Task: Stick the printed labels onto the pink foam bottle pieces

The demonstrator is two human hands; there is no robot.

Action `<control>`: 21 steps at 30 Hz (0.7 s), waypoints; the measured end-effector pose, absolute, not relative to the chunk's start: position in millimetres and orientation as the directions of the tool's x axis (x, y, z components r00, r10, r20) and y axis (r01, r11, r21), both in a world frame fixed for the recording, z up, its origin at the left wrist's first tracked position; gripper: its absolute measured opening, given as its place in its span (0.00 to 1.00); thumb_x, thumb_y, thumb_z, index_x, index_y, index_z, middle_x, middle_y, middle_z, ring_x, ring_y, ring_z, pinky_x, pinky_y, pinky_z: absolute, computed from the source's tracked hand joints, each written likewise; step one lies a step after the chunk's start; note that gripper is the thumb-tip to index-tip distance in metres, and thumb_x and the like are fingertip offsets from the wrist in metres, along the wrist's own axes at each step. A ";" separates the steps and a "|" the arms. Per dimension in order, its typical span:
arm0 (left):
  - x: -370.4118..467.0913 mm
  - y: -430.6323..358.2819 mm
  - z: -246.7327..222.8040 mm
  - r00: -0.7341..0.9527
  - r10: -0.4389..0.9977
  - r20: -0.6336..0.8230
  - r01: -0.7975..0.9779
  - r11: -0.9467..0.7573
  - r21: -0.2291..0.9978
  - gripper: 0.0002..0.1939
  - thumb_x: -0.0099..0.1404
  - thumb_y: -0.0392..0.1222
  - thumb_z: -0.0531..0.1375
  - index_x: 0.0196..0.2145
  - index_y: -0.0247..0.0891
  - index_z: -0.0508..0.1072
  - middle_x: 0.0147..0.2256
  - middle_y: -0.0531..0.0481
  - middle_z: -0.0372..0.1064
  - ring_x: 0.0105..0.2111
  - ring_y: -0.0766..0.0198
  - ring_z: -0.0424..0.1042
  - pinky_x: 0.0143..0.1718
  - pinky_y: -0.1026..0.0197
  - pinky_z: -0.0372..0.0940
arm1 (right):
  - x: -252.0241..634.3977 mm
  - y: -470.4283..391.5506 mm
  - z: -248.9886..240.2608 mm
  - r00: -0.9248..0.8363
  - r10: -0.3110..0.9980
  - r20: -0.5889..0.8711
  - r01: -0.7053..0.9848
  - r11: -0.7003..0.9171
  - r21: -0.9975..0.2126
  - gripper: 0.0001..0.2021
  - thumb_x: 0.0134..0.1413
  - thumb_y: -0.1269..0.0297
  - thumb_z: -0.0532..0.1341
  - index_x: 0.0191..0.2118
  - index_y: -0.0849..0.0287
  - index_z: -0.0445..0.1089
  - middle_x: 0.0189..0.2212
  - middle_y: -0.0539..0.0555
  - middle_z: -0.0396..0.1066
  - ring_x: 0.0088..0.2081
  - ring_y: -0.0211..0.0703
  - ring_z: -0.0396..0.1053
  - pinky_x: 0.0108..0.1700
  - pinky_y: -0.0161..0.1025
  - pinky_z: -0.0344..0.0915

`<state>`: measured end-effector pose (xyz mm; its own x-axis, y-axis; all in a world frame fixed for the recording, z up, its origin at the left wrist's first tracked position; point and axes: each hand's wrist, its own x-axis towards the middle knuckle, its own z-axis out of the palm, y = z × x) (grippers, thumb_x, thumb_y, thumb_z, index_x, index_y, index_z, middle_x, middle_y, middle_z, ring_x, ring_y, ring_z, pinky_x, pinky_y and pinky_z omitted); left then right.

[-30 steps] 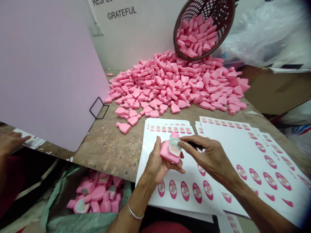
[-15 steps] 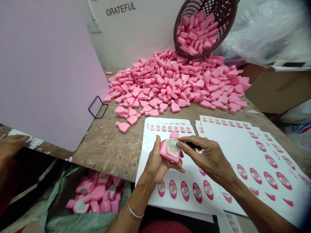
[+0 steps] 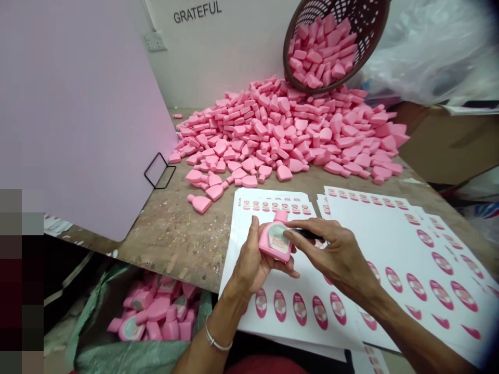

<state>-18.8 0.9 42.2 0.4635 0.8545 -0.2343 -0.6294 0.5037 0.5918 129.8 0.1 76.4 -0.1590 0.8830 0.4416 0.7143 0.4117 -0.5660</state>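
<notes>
A small pink bottle point(image 3: 265, 243) rests in my left hand point(image 3: 250, 262), cap end pointing away from me and thumb along its left side. On its front face lies a pale green label point(image 3: 277, 232). My right hand point(image 3: 338, 252) pinches a slim black tool point(image 3: 309, 234), whose tip and kind are hidden by the fingers. The right thumb and forefinger touch the label's right edge. Beneath both hands lie white sticker sheets point(image 3: 234, 306) with rows of oval pink labels.
Beyond the sheets is a large heap of pink bottles point(image 3: 257, 130). A tilted brown basket point(image 3: 287, 67) holds more. A pink panel point(image 3: 86, 119) stands at left. Below the table edge, a green sack point(image 3: 128, 361) contains labelled bottles. A cardboard box point(image 3: 460, 140) sits at right.
The camera view has shifted slightly, moving the scene a little to the right. My hands keep nearly the same hold on the bottle and the tool. Blurred blocks now cover the lower left corner.
</notes>
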 end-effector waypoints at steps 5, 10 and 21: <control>-20.8 0.7 44.2 0.442 0.874 -0.203 -0.599 0.456 0.659 0.36 0.67 0.63 0.40 0.39 0.28 0.72 0.25 0.43 0.71 0.19 0.62 0.71 0.26 0.53 0.72 | 127.9 -0.1 75.3 -0.184 0.852 0.490 0.740 0.449 -0.502 0.06 0.54 0.61 0.62 0.36 0.54 0.75 0.30 0.48 0.77 0.32 0.41 0.73 0.39 0.42 0.60; -28.6 -3.4 50.7 0.425 0.898 -0.119 -0.547 0.359 0.756 0.24 0.64 0.56 0.55 0.44 0.30 0.70 0.32 0.42 0.73 0.26 0.60 0.75 0.30 0.55 0.73 | 125.2 1.3 75.1 -0.215 0.812 0.543 0.751 0.493 -0.440 0.07 0.55 0.60 0.62 0.36 0.55 0.74 0.28 0.49 0.76 0.30 0.40 0.72 0.37 0.42 0.58; -33.5 -10.4 53.5 0.391 0.919 -0.048 -0.538 0.270 0.799 0.14 0.64 0.38 0.57 0.48 0.35 0.67 0.39 0.45 0.71 0.33 0.59 0.76 0.33 0.55 0.74 | 122.1 0.1 74.7 -0.229 0.806 0.546 0.727 0.514 -0.455 0.06 0.55 0.61 0.62 0.37 0.55 0.73 0.28 0.49 0.76 0.31 0.40 0.71 0.39 0.42 0.59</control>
<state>-33.5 -10.4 53.5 0.3909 0.9192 -0.0479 -0.5375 0.2702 0.7988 122.1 0.1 74.7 -0.2291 0.8062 0.5455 0.7272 0.5143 -0.4547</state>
